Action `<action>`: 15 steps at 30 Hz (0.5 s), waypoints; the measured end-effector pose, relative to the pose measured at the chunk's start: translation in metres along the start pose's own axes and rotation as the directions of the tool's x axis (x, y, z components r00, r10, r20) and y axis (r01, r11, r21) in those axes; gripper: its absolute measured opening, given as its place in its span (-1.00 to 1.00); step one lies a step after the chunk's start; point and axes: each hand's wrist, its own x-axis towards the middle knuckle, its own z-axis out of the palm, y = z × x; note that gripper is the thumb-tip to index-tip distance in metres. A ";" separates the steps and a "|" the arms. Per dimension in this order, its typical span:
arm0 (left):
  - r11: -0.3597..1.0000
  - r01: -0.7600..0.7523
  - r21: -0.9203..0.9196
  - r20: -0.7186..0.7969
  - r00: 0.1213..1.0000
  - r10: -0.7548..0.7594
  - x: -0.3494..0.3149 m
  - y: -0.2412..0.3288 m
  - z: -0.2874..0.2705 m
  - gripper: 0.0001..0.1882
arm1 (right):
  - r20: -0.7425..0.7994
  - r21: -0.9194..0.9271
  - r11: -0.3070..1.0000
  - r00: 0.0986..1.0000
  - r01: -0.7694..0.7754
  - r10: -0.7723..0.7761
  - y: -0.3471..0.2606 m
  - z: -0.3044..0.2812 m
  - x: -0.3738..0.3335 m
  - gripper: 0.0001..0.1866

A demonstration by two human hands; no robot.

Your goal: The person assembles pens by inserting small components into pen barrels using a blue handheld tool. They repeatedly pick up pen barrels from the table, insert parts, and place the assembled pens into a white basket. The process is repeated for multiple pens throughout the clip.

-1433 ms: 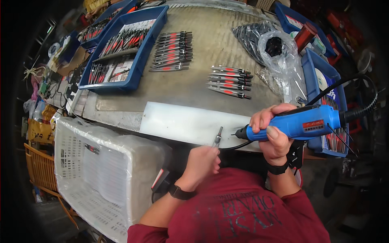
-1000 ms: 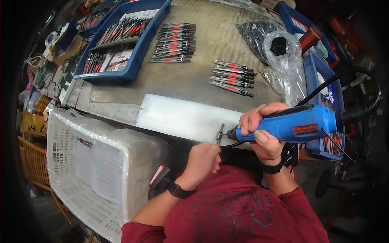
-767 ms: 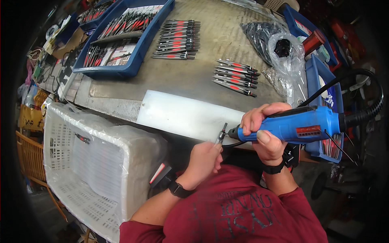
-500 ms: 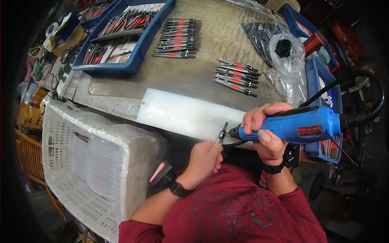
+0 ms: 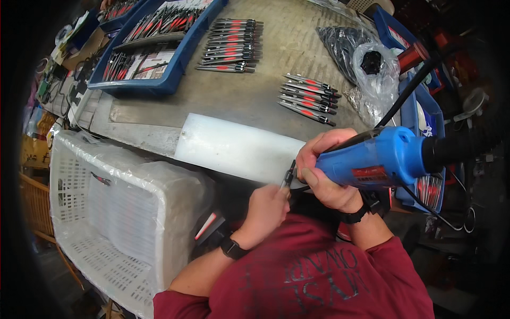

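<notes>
My left hand (image 5: 264, 211) is closed around a slim dark pen-shaped piece (image 5: 290, 174), whose upper end sticks up above my fingers at the near edge of the white block (image 5: 236, 150). My right hand (image 5: 333, 193) grips a blue corded power screwdriver (image 5: 366, 159), held sideways with its nose toward that piece. My fingers hide the driver's tip, so contact with the piece cannot be made out. Beyond the block lies a short row of silver-and-red pen-shaped pieces (image 5: 308, 99). A longer row of similar pieces (image 5: 229, 45) is farther left.
A blue tray (image 5: 133, 89) of loose pieces stands at the far left. A plastic-lined white basket (image 5: 162, 223) is on my near left. Clear bags (image 5: 378, 66) and blue bins (image 5: 433, 114) line the right side. The driver's black cable (image 5: 406, 93) arches there.
The screwdriver and my right hand have shifted left and closer to the held piece, and the driver's tip has gone out of sight. My left hand keeps its grip. The view has shifted slightly.
</notes>
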 end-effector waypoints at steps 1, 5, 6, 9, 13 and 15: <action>1.000 -0.001 -0.020 0.000 1.000 0.001 0.000 -0.001 0.000 -0.75 | 0.013 -0.039 0.999 1.000 0.008 -0.007 0.000 0.001 0.003 -0.65; 1.000 -0.013 -0.016 -0.016 1.000 0.013 0.002 -0.003 0.001 -0.74 | 0.120 -0.112 0.994 0.993 0.011 0.003 0.001 -0.002 0.012 -0.64; 0.999 -0.018 -0.049 -0.008 1.000 0.017 0.002 -0.004 0.002 -0.74 | 0.082 -0.088 0.996 0.997 0.015 -0.007 0.000 0.000 0.010 -0.64; 0.997 -0.043 -0.069 0.001 0.999 0.044 0.002 -0.004 0.002 -0.73 | -0.009 -0.008 1.000 1.000 0.022 -0.022 -0.004 0.006 0.007 -0.61; 0.995 -0.066 -0.079 0.027 0.997 0.068 0.001 -0.006 -0.001 -0.73 | -0.109 0.363 0.931 0.991 -0.034 0.078 -0.008 0.006 0.002 -0.64; 0.996 -0.060 -0.066 0.027 0.998 0.062 0.002 -0.007 -0.001 -0.73 | -0.124 0.476 0.879 0.986 -0.039 0.112 -0.010 0.003 -0.002 -0.61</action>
